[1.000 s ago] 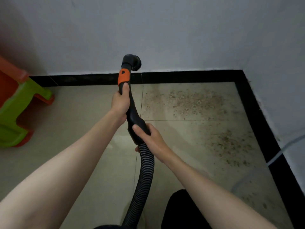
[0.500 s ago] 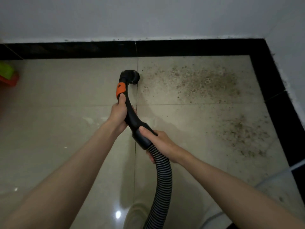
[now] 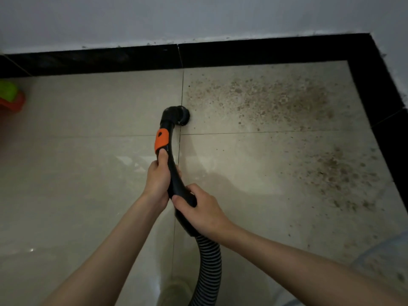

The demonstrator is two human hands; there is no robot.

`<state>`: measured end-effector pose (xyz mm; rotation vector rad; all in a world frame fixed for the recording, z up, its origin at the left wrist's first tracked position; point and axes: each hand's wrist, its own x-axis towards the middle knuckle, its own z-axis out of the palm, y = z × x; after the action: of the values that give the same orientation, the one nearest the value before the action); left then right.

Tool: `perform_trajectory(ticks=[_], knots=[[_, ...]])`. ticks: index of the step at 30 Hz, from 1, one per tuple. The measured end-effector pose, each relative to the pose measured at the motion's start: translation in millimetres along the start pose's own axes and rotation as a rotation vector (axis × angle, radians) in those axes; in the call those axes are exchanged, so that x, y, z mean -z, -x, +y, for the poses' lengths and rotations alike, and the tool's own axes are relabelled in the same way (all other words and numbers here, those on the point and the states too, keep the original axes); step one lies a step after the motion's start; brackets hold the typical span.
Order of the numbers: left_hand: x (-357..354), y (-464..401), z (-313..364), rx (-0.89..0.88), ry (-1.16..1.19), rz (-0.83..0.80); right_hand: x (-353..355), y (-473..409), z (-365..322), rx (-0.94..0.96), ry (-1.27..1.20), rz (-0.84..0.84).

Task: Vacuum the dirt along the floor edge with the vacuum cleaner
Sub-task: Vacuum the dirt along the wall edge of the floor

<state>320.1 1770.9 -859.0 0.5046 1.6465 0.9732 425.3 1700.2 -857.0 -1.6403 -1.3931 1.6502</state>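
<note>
- Compared with half a second ago, I am seeing the nozzle [image 3: 180, 115] sitting lower in the view, further from the black border [image 3: 92, 61], and the view itself is showing more of the wall [image 3: 198, 16] than before.
- My left hand [image 3: 157, 181] is still gripping the black wand [image 3: 171, 164] just below the orange collar [image 3: 161, 140], fingers curled round it and the thumb lying along it towards the collar.
- My right hand [image 3: 202, 212] is wrapping round the lower end of the wand, just above where the ribbed hose [image 3: 208, 268] is joining it; the hose is running down out of the bottom edge.
- The nozzle is resting on or just above the floor [image 3: 88, 151] at a tile joint, at the left margin of the dirt; I cannot tell whether it is touching.
- The dirt [image 3: 276, 100] is lying as a brown speckled patch on the tile to the right of the nozzle, near the border, and a second patch [image 3: 344, 173] is spreading along the right-hand border.
- The floor is glossy beige tile, reflecting light, edged in black where it is meeting the pale wall; the two border runs are forming a corner at upper right.
- A green and orange plastic thing [image 3: 10, 98] is showing at the left edge, well apart from the hands.
- Something pale and blurred is curving through the lower right corner; I cannot tell what it is.
</note>
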Motion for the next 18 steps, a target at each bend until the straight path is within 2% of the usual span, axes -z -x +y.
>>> perform_trajectory(ticks=[4,12,18], knots=[[0,9,-6,0.000,-0.089,0.008,1,9,7,0.063,-0.003,0.048],[-7,31,-22,-0.014,-0.208,0.010,0,34,26,0.052,-0.079,0.058],[-11,47,-36,-0.029,-0.259,-0.015,0,45,33,-0.023,0.049,0.066]])
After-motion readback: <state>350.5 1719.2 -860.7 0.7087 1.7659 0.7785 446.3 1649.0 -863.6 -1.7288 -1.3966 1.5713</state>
